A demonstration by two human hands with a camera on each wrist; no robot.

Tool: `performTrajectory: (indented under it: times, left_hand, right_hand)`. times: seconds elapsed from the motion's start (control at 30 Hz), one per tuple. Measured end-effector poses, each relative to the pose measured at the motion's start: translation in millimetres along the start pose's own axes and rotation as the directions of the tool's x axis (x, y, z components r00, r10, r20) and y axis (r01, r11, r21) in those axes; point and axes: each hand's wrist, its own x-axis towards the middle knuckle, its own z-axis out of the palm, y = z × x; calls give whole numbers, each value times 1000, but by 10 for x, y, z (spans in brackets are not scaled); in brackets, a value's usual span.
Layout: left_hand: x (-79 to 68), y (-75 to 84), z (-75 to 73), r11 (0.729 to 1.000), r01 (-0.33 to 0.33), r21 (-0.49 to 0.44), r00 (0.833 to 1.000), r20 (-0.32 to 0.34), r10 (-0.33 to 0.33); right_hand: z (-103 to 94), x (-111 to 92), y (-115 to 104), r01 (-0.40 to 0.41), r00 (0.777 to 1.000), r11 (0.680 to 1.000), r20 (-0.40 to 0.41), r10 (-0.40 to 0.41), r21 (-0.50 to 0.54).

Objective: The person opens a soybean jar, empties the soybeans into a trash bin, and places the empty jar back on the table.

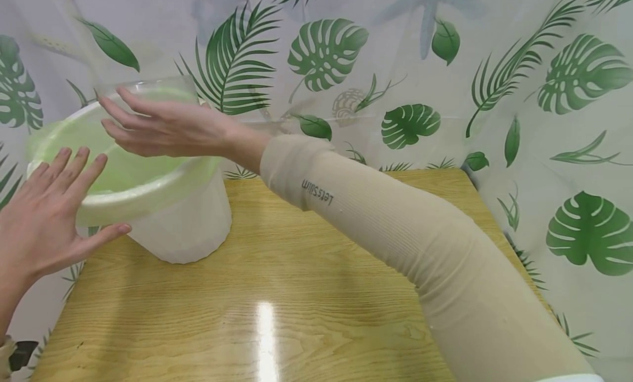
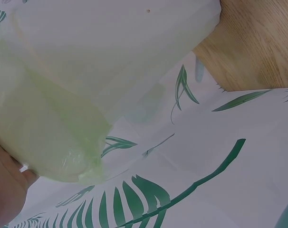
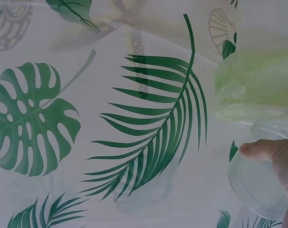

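A white bin (image 1: 183,222) stands at the table's left side, lined with a pale green translucent bag (image 1: 143,167) folded over its rim. My right hand (image 1: 168,126) is above the bin's mouth, its fingers pointing left. It holds a clear plastic container (image 1: 183,88), which shows behind the fingers; in the right wrist view the thumb lies across the container's side (image 3: 253,185). My left hand (image 1: 54,217) is at the bin's near left, fingers spread and straight over the rim. Whether it touches the bag is unclear. Only part of that hand (image 2: 8,185) shows in the left wrist view.
The wooden table (image 1: 277,272) extends right of the bin, with a bright reflection on its surface. A white sheet with green leaf prints (image 1: 326,52) hangs behind and beside it. A small dark object (image 1: 22,354) shows at the lower left.
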Motion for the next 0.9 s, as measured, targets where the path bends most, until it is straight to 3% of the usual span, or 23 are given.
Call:
performTrajectory:
  times: [0.17, 0.33, 0.43, 0.6, 0.83, 0.9]
  left_hand:
    - [-7, 11, -13, 1000, 7, 15, 1000, 10, -8]
    - [-10, 24, -24, 1000, 5, 21, 1000, 6, -5]
    - [-9, 28, -31, 1000, 7, 22, 1000, 13, -7]
    - [-9, 31, -40, 1000, 16, 19, 999, 34, -16]
    - [-15, 21, -31, 1000, 21, 19, 999, 44, -22]
    - [-14, 20, -30, 1000, 21, 17, 999, 40, -21]
  right_hand:
    - [13, -34, 3, -102, 995, 992, -1, 103, 70]
    - [60, -120, 9, -228, 973, 952, 11, 231, 202]
    - [114, -195, -5, -323, 940, 901, -13, 341, 289]
    - [205, -345, -43, -452, 860, 802, -50, 509, 390]
    - [196, -596, -64, -545, 810, 657, 122, 574, 521]
    - [189, -658, -88, -565, 790, 619, 139, 598, 546]
